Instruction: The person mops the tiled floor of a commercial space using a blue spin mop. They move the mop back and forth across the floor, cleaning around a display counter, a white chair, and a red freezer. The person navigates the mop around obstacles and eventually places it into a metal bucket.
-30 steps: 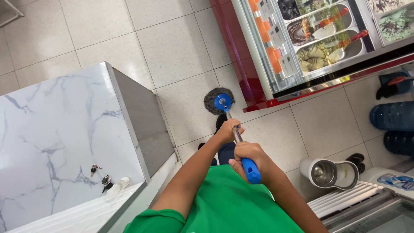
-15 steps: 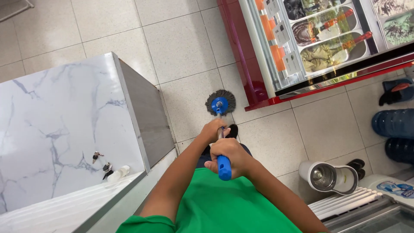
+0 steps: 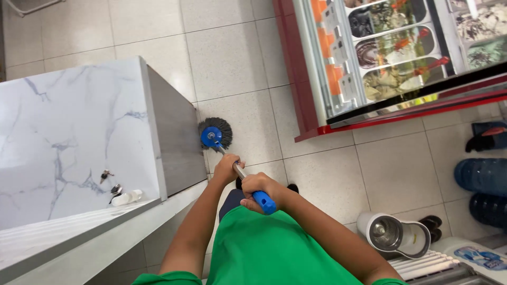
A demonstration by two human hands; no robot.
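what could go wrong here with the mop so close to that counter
The mop head sits against the marble counter corner, so a push by the left hand or right hand might knock it. Swinging right, it might strike the red display freezer. The wet tile floor may be slippery.

Orange label tags (image 3: 334, 79), perhaps price cards, along display-freezer (image 3: 311, 113) front.
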